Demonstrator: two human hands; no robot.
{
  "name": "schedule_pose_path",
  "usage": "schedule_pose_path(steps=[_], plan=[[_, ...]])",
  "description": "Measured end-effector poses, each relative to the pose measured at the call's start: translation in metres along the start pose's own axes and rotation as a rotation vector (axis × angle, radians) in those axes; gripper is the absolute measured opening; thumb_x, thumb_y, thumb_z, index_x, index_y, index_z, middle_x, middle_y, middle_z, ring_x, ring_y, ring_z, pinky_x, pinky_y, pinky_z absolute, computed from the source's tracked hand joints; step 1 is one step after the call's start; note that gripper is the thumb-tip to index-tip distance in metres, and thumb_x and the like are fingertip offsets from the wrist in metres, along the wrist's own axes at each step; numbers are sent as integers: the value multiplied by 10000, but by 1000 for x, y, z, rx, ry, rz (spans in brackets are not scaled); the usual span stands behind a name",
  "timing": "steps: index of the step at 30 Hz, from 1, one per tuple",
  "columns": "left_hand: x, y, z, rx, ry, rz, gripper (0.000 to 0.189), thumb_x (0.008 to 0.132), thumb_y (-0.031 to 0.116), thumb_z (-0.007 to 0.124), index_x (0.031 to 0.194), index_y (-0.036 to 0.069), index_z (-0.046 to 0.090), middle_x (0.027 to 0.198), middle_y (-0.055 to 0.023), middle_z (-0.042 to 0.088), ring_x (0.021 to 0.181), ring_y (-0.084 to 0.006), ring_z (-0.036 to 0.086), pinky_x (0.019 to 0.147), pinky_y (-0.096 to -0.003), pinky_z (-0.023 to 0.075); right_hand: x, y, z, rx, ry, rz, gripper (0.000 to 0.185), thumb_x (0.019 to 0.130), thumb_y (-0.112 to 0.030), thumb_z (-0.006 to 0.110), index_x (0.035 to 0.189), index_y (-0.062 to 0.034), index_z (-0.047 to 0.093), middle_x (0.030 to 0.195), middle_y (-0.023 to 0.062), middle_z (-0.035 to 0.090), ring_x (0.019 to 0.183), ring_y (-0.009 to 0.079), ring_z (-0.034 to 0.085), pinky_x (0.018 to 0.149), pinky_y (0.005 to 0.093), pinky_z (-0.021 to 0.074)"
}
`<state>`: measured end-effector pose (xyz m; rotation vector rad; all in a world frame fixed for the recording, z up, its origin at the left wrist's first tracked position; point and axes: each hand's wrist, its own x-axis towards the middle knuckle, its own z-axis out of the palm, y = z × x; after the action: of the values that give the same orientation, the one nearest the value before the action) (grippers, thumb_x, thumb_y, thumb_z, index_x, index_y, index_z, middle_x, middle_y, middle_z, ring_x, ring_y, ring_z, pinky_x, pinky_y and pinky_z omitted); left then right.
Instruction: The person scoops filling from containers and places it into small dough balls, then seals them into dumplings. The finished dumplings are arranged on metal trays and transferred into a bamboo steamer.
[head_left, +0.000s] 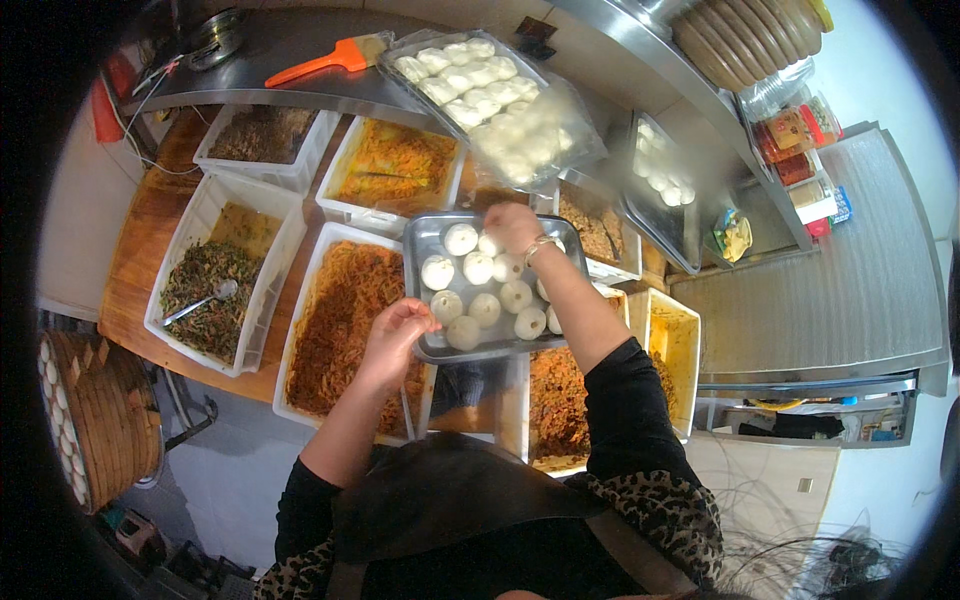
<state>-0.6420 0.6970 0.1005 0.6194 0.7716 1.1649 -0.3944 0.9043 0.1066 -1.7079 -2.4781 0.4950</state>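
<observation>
A dark metal tray (495, 351) sits before me across the filling tubs, holding several round white dough buns (484, 309). Some buns have a small dimple or hole on top. My left hand (399, 336) is at the tray's left rim, thumb and fingertips close together beside the nearest bun (446, 306); whether they pinch anything is unclear. Over the far side of the tray, my right hand (513, 228) is curled above a bun (489, 243) that it partly covers. Its fingertips are hidden, and my right forearm blocks some buns on the right.
White plastic tubs of filling surround the tray, including a greens tub (251, 352) with a metal spoon (201, 301) and an orange shredded-filling tub (281, 375). Behind are a plastic-covered dough tray (480, 94) and an orange-handled brush (319, 66). A bamboo steamer (112, 420) stands left.
</observation>
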Motion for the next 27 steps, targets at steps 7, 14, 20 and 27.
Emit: schedule_pose_path(steps=[7, 14, 20, 27], plan=[[5, 2, -3, 94, -20, 35, 39, 941, 79, 601, 909, 56, 602, 867, -26, 610, 870, -151, 587, 878, -334, 465, 0, -2, 1, -190, -52, -121, 117, 824, -149, 654, 890, -87, 728, 923, 174, 707, 930, 349, 672, 855, 446, 533], [47, 13, -3, 455, 35, 176, 53, 933, 65, 654, 959, 38, 616, 896, 10, 626, 827, -69, 554, 770, -253, 450, -1, -8, -1, 68, 15, 203, 141, 811, -181, 705, 903, -76, 721, 947, 162, 728, 926, 338, 690, 843, 419, 547], [108, 18, 3, 825, 32, 383, 86, 894, 56, 707, 962, 18, 671, 875, -6, 631, 814, -113, 584, 783, -282, 488, -24, -8, -7, 477, 221, 314, 225, 832, -232, 776, 901, -41, 680, 869, 134, 720, 822, 268, 685, 765, 377, 539], [158, 5, 19, 1270, -73, 587, 69, 807, 69, 734, 865, 68, 696, 816, -93, 666, 818, -282, 649, 744, -404, 515, -170, 3, -31, 753, 360, 263, 138, 898, -156, 745, 961, -45, 690, 822, 8, 680, 758, 96, 613, 710, 275, 511]])
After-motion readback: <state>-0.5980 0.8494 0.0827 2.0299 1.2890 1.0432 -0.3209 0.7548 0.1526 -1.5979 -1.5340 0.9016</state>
